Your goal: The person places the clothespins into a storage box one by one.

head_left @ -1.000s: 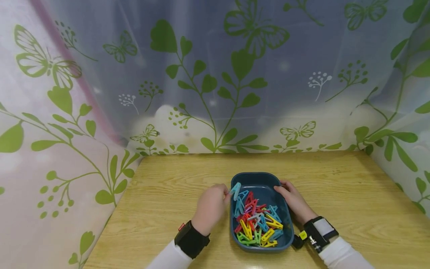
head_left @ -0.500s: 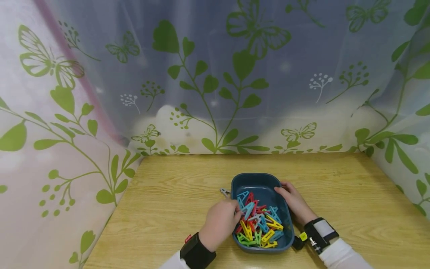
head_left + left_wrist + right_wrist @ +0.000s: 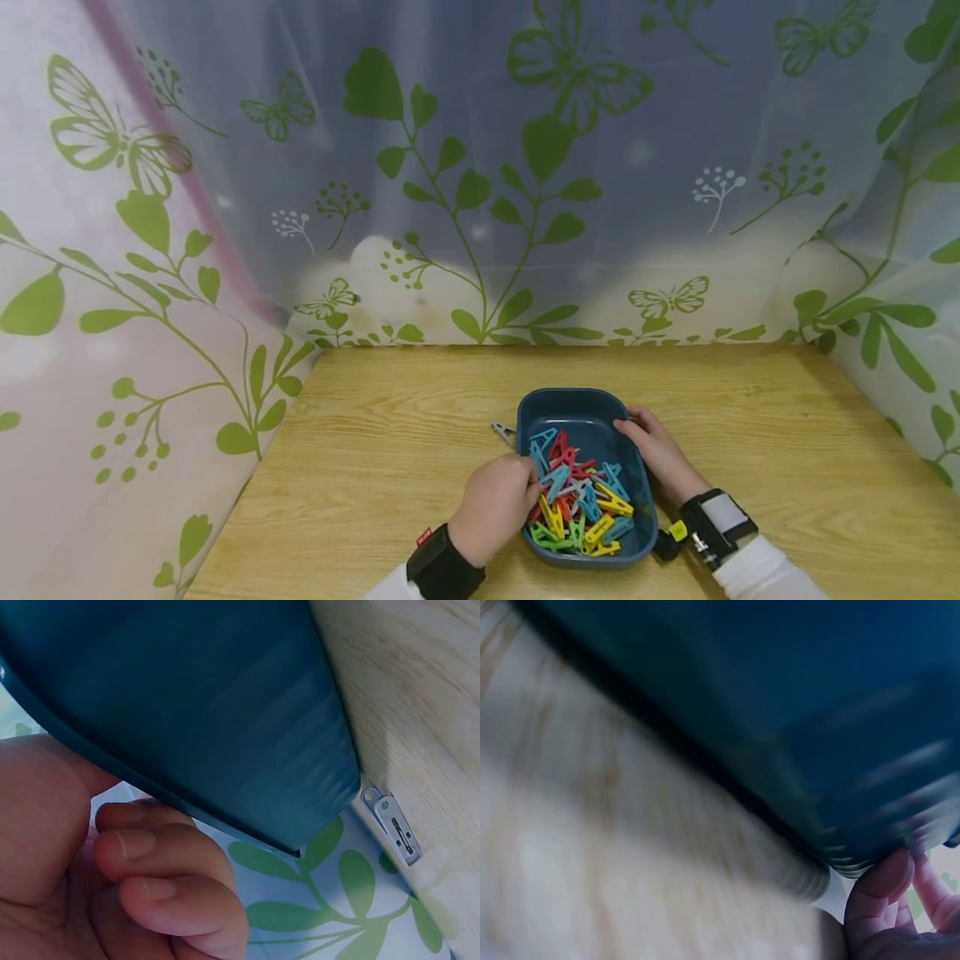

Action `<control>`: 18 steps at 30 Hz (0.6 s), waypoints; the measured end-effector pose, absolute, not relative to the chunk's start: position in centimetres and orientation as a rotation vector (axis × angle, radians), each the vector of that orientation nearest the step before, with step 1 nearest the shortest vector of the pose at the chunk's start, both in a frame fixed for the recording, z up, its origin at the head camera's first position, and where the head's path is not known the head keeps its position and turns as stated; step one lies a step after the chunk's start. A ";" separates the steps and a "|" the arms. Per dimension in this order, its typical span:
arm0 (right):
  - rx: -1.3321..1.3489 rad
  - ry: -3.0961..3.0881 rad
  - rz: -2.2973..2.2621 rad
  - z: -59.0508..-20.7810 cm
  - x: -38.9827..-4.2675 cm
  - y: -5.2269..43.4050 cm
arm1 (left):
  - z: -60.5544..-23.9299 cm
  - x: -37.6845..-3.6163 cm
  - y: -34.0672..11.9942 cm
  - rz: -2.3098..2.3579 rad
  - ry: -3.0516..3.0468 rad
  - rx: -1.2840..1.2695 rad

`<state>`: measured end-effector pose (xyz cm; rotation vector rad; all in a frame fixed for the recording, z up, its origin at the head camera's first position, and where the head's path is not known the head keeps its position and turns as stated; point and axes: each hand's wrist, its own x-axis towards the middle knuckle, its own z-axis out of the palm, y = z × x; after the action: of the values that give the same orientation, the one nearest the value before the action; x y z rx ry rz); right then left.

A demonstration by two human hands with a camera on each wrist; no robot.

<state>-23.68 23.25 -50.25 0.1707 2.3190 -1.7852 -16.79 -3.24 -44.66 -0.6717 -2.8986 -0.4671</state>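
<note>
Left hand (image 3: 495,504) sits at the left rim of the blue tray (image 3: 573,406), fingers reaching over the edge into the pile of coloured clothes pegs (image 3: 577,500). Grip looks partly curled: the left wrist view shows the fingers (image 3: 161,859) bent and stacked just under the tray's outer wall, thumb side against the rim. Cannot tell from any view whether a peg is actually pinched; the fingertips are hidden behind the hand in the head view and the wrist view shows no peg between them. Right hand (image 3: 660,450) is on the opposite, right rim of the tray, fingers wrapped over the edge near the far corner; the right wrist view is blurred but shows fingertips (image 3: 885,881) touching the tray wall, so that grip is closed on the tray. The pegs lie heaped in the near half of the tray, between the two hands, touching or just beside the left fingers and apart from the right ones. One grey peg (image 3: 502,431) lies on the desk (image 3: 390,433) just outside the tray's far left corner, also visible in the left wrist view (image 3: 391,825), apart from both hands.
</note>
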 end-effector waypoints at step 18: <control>0.181 2.327 -1.766 -49.9 -23.5 23.1 | -44.5 -16.6 -3.2 -0.507 -2.935 -0.648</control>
<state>-23.46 23.13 -49.93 0.1814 2.3271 -1.7660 -16.60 -3.20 -44.51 -0.6480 -2.9346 -0.5070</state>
